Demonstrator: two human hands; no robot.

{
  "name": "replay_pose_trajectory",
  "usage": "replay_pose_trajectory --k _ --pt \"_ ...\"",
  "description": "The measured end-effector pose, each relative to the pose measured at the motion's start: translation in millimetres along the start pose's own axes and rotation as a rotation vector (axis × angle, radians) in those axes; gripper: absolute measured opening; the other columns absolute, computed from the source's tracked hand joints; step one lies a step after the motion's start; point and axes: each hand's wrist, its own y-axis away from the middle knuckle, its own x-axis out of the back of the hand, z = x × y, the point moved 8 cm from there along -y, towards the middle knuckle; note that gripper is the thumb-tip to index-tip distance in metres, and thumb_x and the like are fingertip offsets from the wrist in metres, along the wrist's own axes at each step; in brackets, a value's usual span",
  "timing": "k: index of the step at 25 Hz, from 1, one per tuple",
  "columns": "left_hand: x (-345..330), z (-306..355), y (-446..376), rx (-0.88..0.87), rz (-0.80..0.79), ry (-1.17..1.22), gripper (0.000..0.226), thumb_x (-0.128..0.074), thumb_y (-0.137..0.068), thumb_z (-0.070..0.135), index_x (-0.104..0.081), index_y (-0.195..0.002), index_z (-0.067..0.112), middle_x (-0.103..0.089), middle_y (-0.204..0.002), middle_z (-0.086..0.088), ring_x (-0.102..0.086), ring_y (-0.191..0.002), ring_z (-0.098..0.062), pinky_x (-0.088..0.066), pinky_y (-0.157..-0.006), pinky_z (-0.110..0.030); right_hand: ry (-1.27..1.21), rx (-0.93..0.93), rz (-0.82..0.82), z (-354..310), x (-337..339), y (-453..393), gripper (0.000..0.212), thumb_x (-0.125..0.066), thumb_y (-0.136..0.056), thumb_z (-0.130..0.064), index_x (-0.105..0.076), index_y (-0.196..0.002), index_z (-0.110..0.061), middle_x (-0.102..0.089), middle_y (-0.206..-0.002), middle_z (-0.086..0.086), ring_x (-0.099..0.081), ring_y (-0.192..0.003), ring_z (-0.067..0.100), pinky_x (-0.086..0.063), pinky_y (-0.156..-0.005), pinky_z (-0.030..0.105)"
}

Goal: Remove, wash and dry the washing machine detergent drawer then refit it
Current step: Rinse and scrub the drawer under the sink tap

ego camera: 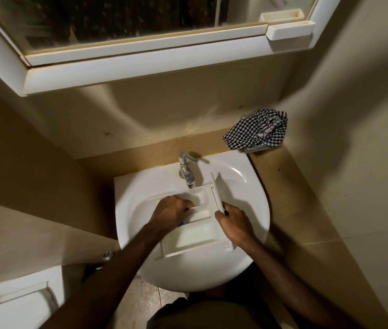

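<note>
— Where is the detergent drawer (194, 230)?

— It lies in the white basin (254, 203), slanting, with its front panel (217, 194) standing up at the far end. The right hand (234, 223) clasps the near end of that panel, fingers curled round it. Something small and dark shows at the fingertips; what it is cannot be told.

— And the other one?

— The left hand (170, 213) sits on the drawer's far compartments, fingers bent down onto the plastic divider. Whether it grips the divider or only presses on it cannot be told. A sliver of blue peeks out under the heel of this hand.

— Is water on?

— A thin stream falls from the chrome tap (187, 170), just beyond the left hand's knuckles, into the far compartment.

— How much room is there around the hands?

— Little on the near side: the drawer's near corner lies close to the basin's front wall. Beyond the right hand the bowl lies bare as far as its curved rim. To the left of the left hand there is bare porcelain up to the basin's edge.

— Anything outside the basin?

— Well beyond the right hand, a checked cloth (257, 131) lies bunched on the brown counter (283, 176), at the wall corner. A mirror cabinet (140, 70) overhangs the tap. A white toilet cistern (19, 300) stands below the left forearm, well apart.
</note>
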Motion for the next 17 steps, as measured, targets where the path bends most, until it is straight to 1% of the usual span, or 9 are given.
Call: replay_pose_trajectory --k 2,4,6,8,9,10,12,14,17 --pt "8 -14 8 0.063 0.019 -0.093 0.035 -0.059 -0.097 0.053 -0.077 -0.096 0.023 -0.076 -0.089 0.002 -0.06 -0.076 -0.014 -0.035 -0.067 -0.023 -0.029 -0.008 -0.006 3 2 0 0.023 -0.05 -0.08 -0.044 -0.062 -0.085 -0.026 -0.068 -0.082 -0.004 -0.064 -0.087 0.029 -0.052 -0.078 0.038" --pt "18 -18 14 0.114 0.084 -0.026 0.038 -0.06 -0.094 0.058 -0.077 -0.089 0.025 -0.075 -0.081 0.005 -0.057 -0.069 -0.011 -0.038 -0.064 -0.024 -0.038 -0.015 -0.02 -3 1 0 0.018 -0.054 -0.083 -0.039 -0.058 -0.073 -0.024 -0.064 -0.075 -0.004 -0.062 -0.082 0.028 -0.046 -0.07 0.035" --pt "29 -26 19 0.193 0.256 0.117 0.037 -0.061 -0.094 0.058 -0.076 -0.082 0.026 -0.073 -0.073 0.007 -0.063 -0.067 -0.015 -0.043 -0.061 -0.028 -0.06 -0.04 -0.047 -5 1 0 0.023 -0.055 -0.082 -0.036 -0.053 -0.064 -0.022 -0.059 -0.066 -0.005 -0.057 -0.072 0.025 -0.041 -0.065 0.033" --pt "40 -34 19 0.26 0.382 0.066 0.028 -0.063 -0.094 0.053 -0.075 -0.09 0.028 -0.074 -0.084 0.007 -0.066 -0.079 -0.019 -0.046 -0.064 -0.029 -0.057 -0.054 -0.073 -6 3 -1 0.027 -0.055 -0.078 -0.037 -0.049 -0.057 -0.021 -0.053 -0.059 -0.007 -0.052 -0.065 0.023 -0.038 -0.063 0.034" --pt "39 -36 14 0.258 0.372 0.0 0.027 -0.065 -0.092 0.053 -0.075 -0.1 0.03 -0.073 -0.096 0.007 -0.066 -0.09 -0.02 -0.047 -0.069 -0.031 -0.044 -0.056 -0.084 -8 5 -2 0.028 -0.055 -0.076 -0.038 -0.049 -0.055 -0.021 -0.052 -0.058 -0.006 -0.051 -0.065 0.023 -0.038 -0.062 0.034" --pt "32 -34 6 0.244 0.297 -0.049 0.034 -0.065 -0.09 0.057 -0.073 -0.11 0.031 -0.071 -0.107 0.006 -0.063 -0.1 -0.022 -0.048 -0.077 -0.034 -0.023 -0.054 -0.092 -10 7 -3 0.028 -0.056 -0.076 -0.038 -0.05 -0.055 -0.02 -0.052 -0.059 -0.005 -0.051 -0.065 0.024 -0.037 -0.061 0.034" --pt "8 -29 -11 0.216 0.082 -0.065 0.047 -0.059 -0.091 0.064 -0.067 -0.122 0.029 -0.07 -0.117 0.001 -0.061 -0.11 -0.026 -0.043 -0.088 -0.04 0.005 -0.039 -0.119 -18 8 -4 0.028 -0.059 -0.078 -0.037 -0.052 -0.058 -0.019 -0.055 -0.061 -0.004 -0.053 -0.067 0.025 -0.037 -0.061 0.033" --pt "-4 -25 -28 0.212 -0.049 -0.013 0.048 -0.054 -0.096 0.06 -0.065 -0.122 0.021 -0.072 -0.117 -0.008 -0.064 -0.109 -0.031 -0.042 -0.087 -0.037 0.015 -0.02 -0.149 -28 5 -5 0.027 -0.059 -0.08 -0.036 -0.053 -0.059 -0.019 -0.056 -0.063 -0.004 -0.053 -0.067 0.023 -0.038 -0.063 0.033" --pt "-1 -30 -45 0.201 -0.051 0.057 0.044 -0.056 -0.099 0.052 -0.068 -0.115 0.013 -0.073 -0.113 -0.016 -0.065 -0.105 -0.034 -0.045 -0.083 -0.035 0.017 -0.019 -0.126 -36 7 -7 0.025 -0.058 -0.075 -0.038 -0.055 -0.06 -0.018 -0.059 -0.066 -0.003 -0.056 -0.069 0.025 -0.041 -0.064 0.032"
